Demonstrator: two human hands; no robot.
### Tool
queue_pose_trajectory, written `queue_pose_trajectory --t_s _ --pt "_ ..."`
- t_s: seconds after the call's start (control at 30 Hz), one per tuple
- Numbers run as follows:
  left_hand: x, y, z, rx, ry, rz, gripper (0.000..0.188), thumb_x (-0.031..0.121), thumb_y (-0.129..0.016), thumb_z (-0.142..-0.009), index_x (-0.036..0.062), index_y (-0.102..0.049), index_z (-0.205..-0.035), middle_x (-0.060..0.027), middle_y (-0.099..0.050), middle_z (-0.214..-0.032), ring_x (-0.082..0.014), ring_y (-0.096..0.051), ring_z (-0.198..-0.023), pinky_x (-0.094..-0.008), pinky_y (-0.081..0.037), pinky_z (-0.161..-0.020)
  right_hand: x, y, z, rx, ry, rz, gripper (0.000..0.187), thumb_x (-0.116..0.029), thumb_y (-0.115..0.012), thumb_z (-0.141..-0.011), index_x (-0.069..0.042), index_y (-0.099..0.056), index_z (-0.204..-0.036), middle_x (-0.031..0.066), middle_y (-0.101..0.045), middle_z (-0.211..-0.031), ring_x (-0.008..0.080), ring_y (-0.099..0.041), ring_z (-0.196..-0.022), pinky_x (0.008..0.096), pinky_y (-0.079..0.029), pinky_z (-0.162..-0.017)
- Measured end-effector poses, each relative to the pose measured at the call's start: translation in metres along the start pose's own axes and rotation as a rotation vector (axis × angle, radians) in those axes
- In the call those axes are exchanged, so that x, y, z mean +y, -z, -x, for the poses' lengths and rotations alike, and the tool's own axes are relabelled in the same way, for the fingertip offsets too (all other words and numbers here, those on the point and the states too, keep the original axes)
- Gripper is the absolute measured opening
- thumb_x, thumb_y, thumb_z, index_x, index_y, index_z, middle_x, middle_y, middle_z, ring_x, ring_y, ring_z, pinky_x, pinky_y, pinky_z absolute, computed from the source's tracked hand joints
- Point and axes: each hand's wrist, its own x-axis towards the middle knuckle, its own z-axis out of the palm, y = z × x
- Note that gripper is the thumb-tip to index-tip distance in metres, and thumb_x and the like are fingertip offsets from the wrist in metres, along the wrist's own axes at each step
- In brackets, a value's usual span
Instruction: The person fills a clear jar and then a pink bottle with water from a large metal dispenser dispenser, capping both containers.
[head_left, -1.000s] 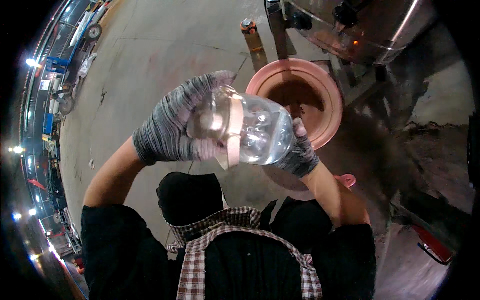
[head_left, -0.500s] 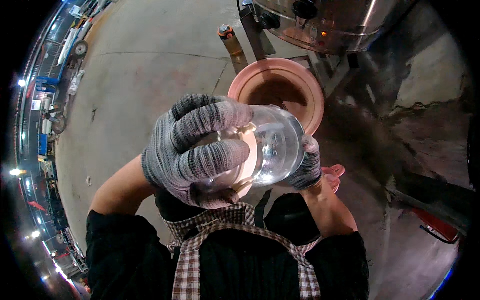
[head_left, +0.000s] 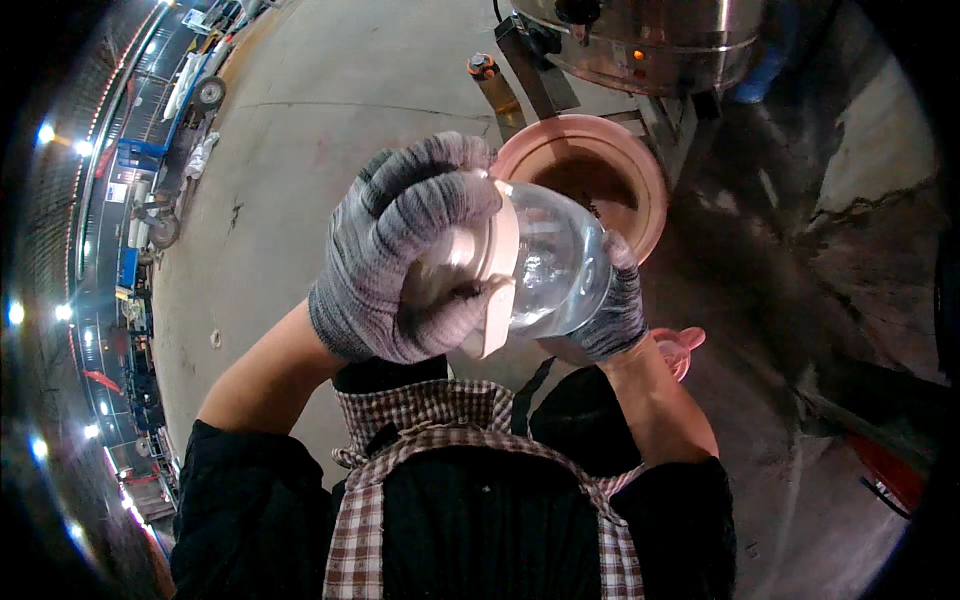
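Both of my hands wear grey knitted gloves and hold a clear jar (head_left: 558,262) sideways in front of my chest. My left hand (head_left: 395,255) is closed round its lid (head_left: 506,235), which has a pale cream rim with a tab sticking out. The fingers curl over the lid's upper edge, and the thumb presses near the tab. At the jar's other end, my right hand (head_left: 612,310) grips the base, its thumb on top and its other fingers mostly hidden underneath. The jar looks empty, though glare blurs part of its wall.
Just beyond the jar a pink basin (head_left: 652,190) stands on the concrete floor, with dark bits inside. Behind it are a bottle (head_left: 497,92) and a round metal vessel (head_left: 665,45) on legs. A pink plastic item (head_left: 680,350) lies beside my right forearm.
My left hand has turned on the lid, and the rim's tab now sits lower, beside my thumb. The whole view has shifted slightly, with the basin and carts appearing farther right.
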Motion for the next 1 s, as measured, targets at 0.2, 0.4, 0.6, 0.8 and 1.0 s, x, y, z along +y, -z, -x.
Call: queue_pose_trajectory --t_s 0.2,0.4,0.6,0.8,1.0 --pt "0.01 -0.011 0.003 0.102 0.288 0.183 0.038 0.019 -0.06 -0.077 0.0007 -0.051 -0.11 -0.0154 -0.057 -0.107 -0.028 -0.058 -0.096 -0.0351 -0.047 -0.083 -0.001 -0.009 0.006 0.032 0.108 0.052 0.076 -0.047 -0.063 -0.076 -0.002 -0.037 -0.132 0.0164 -0.046 -0.129 0.0302 -0.048 -0.117 0.0453 -0.04 -0.1" --pt "-0.02 -0.04 0.009 0.205 0.838 0.497 0.035 0.029 -0.055 -0.088 0.0046 -0.05 -0.113 -0.0067 -0.055 -0.098 -0.0146 -0.051 -0.091 -0.0277 -0.042 -0.084 -0.009 0.019 -0.001 0.027 0.222 0.307 0.073 -0.042 -0.064 -0.079 -0.003 -0.035 -0.133 0.0154 -0.046 -0.131 0.0297 -0.048 -0.118 0.0436 -0.038 -0.103" --pt "-0.022 -0.012 0.008 -0.11 0.84 0.917 0.062 0.034 -0.068 -0.08 0.0128 -0.038 -0.13 -0.0085 -0.052 -0.112 -0.0202 -0.05 -0.108 -0.0292 -0.04 -0.094 -0.013 0.023 0.002 0.117 0.194 0.196 0.071 -0.042 -0.065 -0.078 -0.003 -0.038 -0.131 0.0145 -0.048 -0.128 0.03 -0.049 -0.116 0.0445 -0.038 -0.103" --pt "-0.006 0.03 0.004 -0.526 0.42 0.323 0.086 0.029 -0.081 -0.064 0.0105 -0.034 -0.133 -0.0081 -0.046 -0.125 -0.0206 -0.046 -0.114 -0.0332 -0.04 -0.094 -0.005 0.01 0.012 0.087 0.079 0.057 0.068 -0.037 -0.067 -0.076 -0.003 -0.041 -0.129 0.0134 -0.051 -0.125 0.0279 -0.052 -0.114 0.0421 -0.04 -0.101" --pt "-0.002 0.05 0.006 -0.421 1.131 0.708 0.073 0.036 -0.074 -0.072 0.0088 -0.037 -0.129 -0.0141 -0.055 -0.11 -0.0272 -0.059 -0.095 -0.0369 -0.05 -0.087 0.012 -0.003 -0.002 0.02 0.118 0.131 0.076 -0.033 -0.072 -0.069 -0.002 -0.039 -0.131 0.0159 -0.05 -0.126 0.0318 -0.052 -0.113 0.0443 -0.042 -0.099"
